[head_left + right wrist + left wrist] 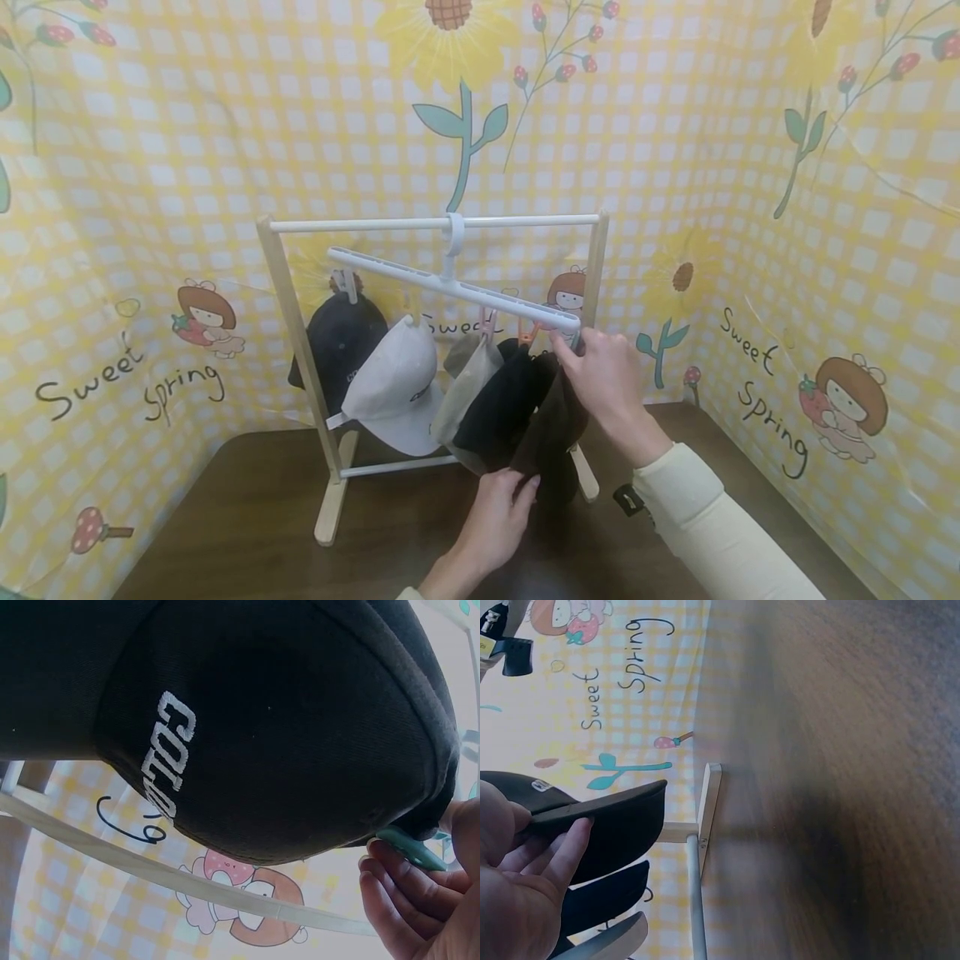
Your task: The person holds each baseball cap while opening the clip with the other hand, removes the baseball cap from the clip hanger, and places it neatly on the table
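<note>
A dark brown cap (553, 425) with white lettering hangs at the low right end of a white hanger (450, 286). My left hand (497, 515) pinches its brim (626, 825) between thumb and fingers. At the top of the cap, my right hand (611, 387) pinches a green clothespin (411, 850) against the cap's edge. Beside this cap hang a black cap (491, 410), a beige cap (467, 392), a white cap (397, 375) and, at the far left, a dark navy or black cap (347, 329). The hanger tilts down to the right.
The hanger's hook loops over the white top rod (360, 226) of a wooden rack (294, 325) standing on a brown table (247, 492). Orange (527, 332) and pink (487, 321) clothespins hold neighbouring caps. Yellow checked cloth (150, 208) surrounds the table.
</note>
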Demonstrator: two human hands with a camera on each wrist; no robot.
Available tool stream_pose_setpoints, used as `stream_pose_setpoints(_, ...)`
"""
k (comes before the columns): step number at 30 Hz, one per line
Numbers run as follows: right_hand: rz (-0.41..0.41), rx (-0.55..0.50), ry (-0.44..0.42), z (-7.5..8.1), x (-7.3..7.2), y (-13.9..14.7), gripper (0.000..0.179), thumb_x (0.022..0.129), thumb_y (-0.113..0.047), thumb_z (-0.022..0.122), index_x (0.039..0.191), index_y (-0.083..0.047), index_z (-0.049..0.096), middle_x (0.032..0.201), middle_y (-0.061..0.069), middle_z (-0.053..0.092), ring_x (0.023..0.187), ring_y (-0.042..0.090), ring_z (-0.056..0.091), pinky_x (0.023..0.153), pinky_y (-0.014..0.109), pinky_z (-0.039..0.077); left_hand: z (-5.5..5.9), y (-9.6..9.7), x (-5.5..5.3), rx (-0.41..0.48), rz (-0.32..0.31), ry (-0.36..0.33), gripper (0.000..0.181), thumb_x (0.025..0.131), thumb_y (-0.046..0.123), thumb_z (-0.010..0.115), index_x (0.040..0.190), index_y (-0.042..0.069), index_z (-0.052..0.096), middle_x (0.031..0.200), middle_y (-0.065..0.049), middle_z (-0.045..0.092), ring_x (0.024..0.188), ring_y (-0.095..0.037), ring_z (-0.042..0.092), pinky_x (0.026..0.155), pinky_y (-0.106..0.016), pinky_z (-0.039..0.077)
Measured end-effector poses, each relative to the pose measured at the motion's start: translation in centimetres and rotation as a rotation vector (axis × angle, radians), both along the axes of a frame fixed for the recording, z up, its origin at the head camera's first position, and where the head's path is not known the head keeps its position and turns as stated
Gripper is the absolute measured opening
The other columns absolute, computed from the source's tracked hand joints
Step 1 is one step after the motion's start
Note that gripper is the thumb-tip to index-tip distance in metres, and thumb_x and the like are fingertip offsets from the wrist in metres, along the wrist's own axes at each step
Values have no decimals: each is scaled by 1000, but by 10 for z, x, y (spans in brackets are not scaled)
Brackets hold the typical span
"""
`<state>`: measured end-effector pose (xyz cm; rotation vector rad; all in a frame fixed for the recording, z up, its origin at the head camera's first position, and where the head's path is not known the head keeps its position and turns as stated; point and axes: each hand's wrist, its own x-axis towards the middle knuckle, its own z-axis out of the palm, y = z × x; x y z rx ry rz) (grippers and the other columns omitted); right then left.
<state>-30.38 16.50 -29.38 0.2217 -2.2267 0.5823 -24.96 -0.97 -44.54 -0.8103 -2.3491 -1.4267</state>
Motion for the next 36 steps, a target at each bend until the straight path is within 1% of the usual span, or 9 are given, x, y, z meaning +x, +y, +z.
stream_pose_setpoints(3,2,-4,3,0,0,0,51,97,-41,69,63,-6,56,51,3,39,43,19,36,41,31,26,1,0,1,2,0,3,27,104,15,60,80,7,68,71,-4,63,57,-1,48,53,-20,45)
stream_pose_setpoints(10,2,-12,-6,-1,2,0,50,98,-40,69,64,-6,57,51,4,41,43,20,37,41,31,27,2,0,2,3,4,-13,28,104,17,60,79,7,68,70,4,58,60,-3,50,57,-21,46)
stream_pose_setpoints(13,2,-11,-10,0,2,0,50,99,-41,68,64,-6,57,51,4,41,43,20,37,40,31,27,2,0,2,2,7,-12,28,104,18,60,79,8,69,70,3,60,60,-3,51,57,-21,47)
stream_pose_setpoints(20,4,-8,-5,0,0,1,52,99,-41,67,62,-7,55,50,3,39,42,19,36,40,31,26,0,1,1,8,21,27,30,104,18,61,77,8,68,70,5,59,60,-3,51,57,-21,46)
stream_pose_setpoints(26,4,1,-2,-1,1,0,52,99,-41,66,63,-7,55,50,3,40,43,20,37,41,32,27,0,1,2,22,16,7,28,104,18,61,80,8,69,74,3,64,64,-3,55,59,-21,48)
stream_pose_setpoints(30,4,3,-1,0,1,0,51,99,-41,67,63,-7,56,50,3,41,44,21,37,41,32,27,0,1,3,25,10,-6,27,104,19,61,80,8,69,74,2,64,63,-3,55,59,-21,48)
stream_pose_setpoints(36,-7,6,-6,1,1,0,53,99,-42,66,61,-7,54,50,4,41,44,21,38,41,32,26,-1,1,2,17,15,1,27,104,18,61,79,9,69,75,1,66,66,-3,58,61,-22,49)
